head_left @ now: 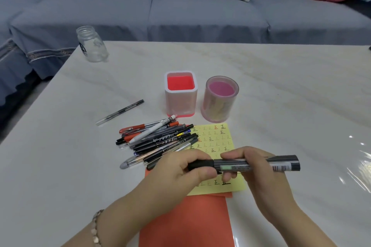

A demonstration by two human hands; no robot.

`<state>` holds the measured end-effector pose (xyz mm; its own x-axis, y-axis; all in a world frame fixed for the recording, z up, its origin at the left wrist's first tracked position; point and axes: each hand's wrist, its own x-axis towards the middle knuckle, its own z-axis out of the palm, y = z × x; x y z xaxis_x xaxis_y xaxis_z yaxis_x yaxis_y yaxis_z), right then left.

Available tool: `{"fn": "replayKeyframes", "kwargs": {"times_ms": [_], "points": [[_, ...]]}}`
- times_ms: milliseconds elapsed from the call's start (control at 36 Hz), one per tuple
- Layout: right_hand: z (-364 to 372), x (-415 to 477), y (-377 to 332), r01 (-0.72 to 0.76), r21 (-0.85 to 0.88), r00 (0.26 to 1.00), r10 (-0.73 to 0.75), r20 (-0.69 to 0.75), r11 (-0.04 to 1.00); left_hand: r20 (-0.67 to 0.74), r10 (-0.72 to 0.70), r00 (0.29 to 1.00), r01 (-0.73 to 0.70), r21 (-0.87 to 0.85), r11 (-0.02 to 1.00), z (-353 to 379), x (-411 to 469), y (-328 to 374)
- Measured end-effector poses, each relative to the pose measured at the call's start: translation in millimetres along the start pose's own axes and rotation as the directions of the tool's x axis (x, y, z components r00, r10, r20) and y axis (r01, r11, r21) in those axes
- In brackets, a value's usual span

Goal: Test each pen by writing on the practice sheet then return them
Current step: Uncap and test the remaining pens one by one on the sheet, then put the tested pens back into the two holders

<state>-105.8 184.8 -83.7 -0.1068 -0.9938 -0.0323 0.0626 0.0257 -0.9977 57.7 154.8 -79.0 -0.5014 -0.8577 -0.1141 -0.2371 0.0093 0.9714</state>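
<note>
A thick black marker [261,163] lies level above the yellow practice sheet [217,140], held in both hands. My left hand [180,168] grips its black cap end. My right hand [251,166] grips the barrel. The sheet carries rows of written characters and rests on a red paper [186,220]. A pile of several pens [158,142] lies just left of the sheet. One black pen [120,112] lies apart, farther left. A square red-and-white pen holder [180,94] and a round pink pen holder [219,100] stand behind the sheet, both looking empty.
An empty glass jar [92,45] stands at the far left corner of the white marble table [291,90]. A grey sofa [180,10] with cushions runs along behind the table. The table's left edge drops to the floor.
</note>
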Motion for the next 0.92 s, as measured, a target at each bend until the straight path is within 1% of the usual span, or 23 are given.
{"fn": "replayKeyframes", "kwargs": {"times_ms": [56, 111, 194, 222, 278, 333, 361, 389, 417, 444, 472, 500, 528, 583, 639, 667, 695, 722, 750, 778, 833, 861, 917], "points": [[0, 2, 0, 0.041, 0.006, 0.998, -0.041, 0.04, 0.999, 0.034, -0.074, 0.997, 0.079, -0.169, 0.983, -3, 2, 4], [-2, 5, -1, 0.062, 0.017, 0.995, -0.063, 0.074, 0.998, 0.105, -0.109, 0.988, 0.134, -0.273, 0.953, -5, 4, 9], [0, 10, 0, 0.02, 0.046, 0.998, -0.023, 0.062, 0.999, 0.185, -0.155, 0.971, 0.204, -0.289, 0.935, -6, 8, 14], [1, 13, 2, -0.032, 0.063, 0.999, 0.03, 0.031, 0.997, 0.16, -0.186, 0.969, 0.223, -0.256, 0.941, -6, 11, 13], [4, 19, 8, -0.198, 0.064, 0.979, 0.2, -0.033, 0.978, 0.014, -0.23, 0.973, 0.23, -0.102, 0.968, -4, 16, 10], [3, 24, 13, -0.373, -0.023, 0.926, 0.371, -0.069, 0.928, -0.176, -0.183, 0.967, 0.207, 0.124, 0.971, -5, 21, 5], [3, 25, 13, -0.426, -0.078, 0.904, 0.42, -0.081, 0.902, -0.243, -0.135, 0.961, 0.19, 0.217, 0.958, -7, 23, 3], [0, 24, 15, -0.422, -0.16, 0.906, 0.413, -0.09, 0.892, -0.281, -0.09, 0.955, 0.175, 0.294, 0.94, -10, 24, 2], [-1, 23, 14, -0.366, -0.285, 0.931, 0.348, -0.113, 0.886, -0.302, -0.05, 0.952, 0.164, 0.367, 0.916, -13, 24, 1], [-5, 22, 14, -0.246, -0.45, 0.969, 0.206, -0.136, 0.858, -0.309, -0.014, 0.951, 0.154, 0.433, 0.888, -16, 24, 0], [-5, 21, 10, -0.123, -0.586, 0.99, 0.059, -0.126, 0.801, -0.306, 0.018, 0.952, 0.138, 0.48, 0.866, -18, 23, 0], [-6, 21, 7, -0.007, -0.675, 0.997, -0.051, -0.065, 0.738, -0.289, 0.045, 0.956, 0.114, 0.51, 0.853, -19, 23, -1], [-5, 22, 5, 0.101, -0.724, 0.992, -0.12, 0.026, 0.682, -0.265, 0.074, 0.962, 0.078, 0.521, 0.85, -19, 22, -2], [-2, 25, 1, 0.263, -0.74, 0.965, -0.176, 0.195, 0.619, -0.187, 0.167, 0.968, -0.043, 0.531, 0.846, -15, 21, -2], [4, 28, 2, 0.375, -0.77, 0.926, -0.166, 0.34, 0.516, -0.107, 0.279, 0.954, -0.174, 0.559, 0.811, -12, 21, -5], [5, 31, 4, 0.409, -0.781, 0.91, -0.149, 0.386, 0.472, -0.088, 0.31, 0.947, -0.208, 0.569, 0.796, -12, 21, -6], [6, 34, 6, 0.425, -0.781, 0.902, -0.146, 0.406, 0.457, -0.085, 0.332, 0.939, -0.221, 0.588, 0.778, -15, 21, -8], [7, 38, 6, 0.427, -0.776, 0.902, -0.158, 0.402, 0.464, -0.094, 0.348, 0.933, -0.22, 0.615, 0.757, -19, 22, -11], [7, 42, 5, 0.438, -0.755, 0.899, -0.218, 0.381, 0.488, -0.116, 0.359, 0.926, -0.203, 0.65, 0.733, -24, 24, -13], [8, 47, 0, 0.462, -0.724, 0.885, -0.321, 0.337, 0.512, -0.153, 0.349, 0.925, -0.155, 0.686, 0.711, -30, 25, -18], [6, 61, -11, 0.502, -0.67, 0.825, -0.535, 0.181, 0.548, -0.252, 0.302, 0.92, -0.01, 0.753, 0.658, -45, 30, -32], [6, 70, -19, 0.514, -0.65, 0.791, -0.603, 0.106, 0.56, -0.296, 0.281, 0.913, 0.061, 0.779, 0.624, -53, 33, -39], [7, 90, -37, 0.511, -0.622, 0.758, -0.652, 0.002, 0.593, -0.358, 0.18, 0.916, 0.204, 0.804, 0.559, -65, 40, -52]]}}
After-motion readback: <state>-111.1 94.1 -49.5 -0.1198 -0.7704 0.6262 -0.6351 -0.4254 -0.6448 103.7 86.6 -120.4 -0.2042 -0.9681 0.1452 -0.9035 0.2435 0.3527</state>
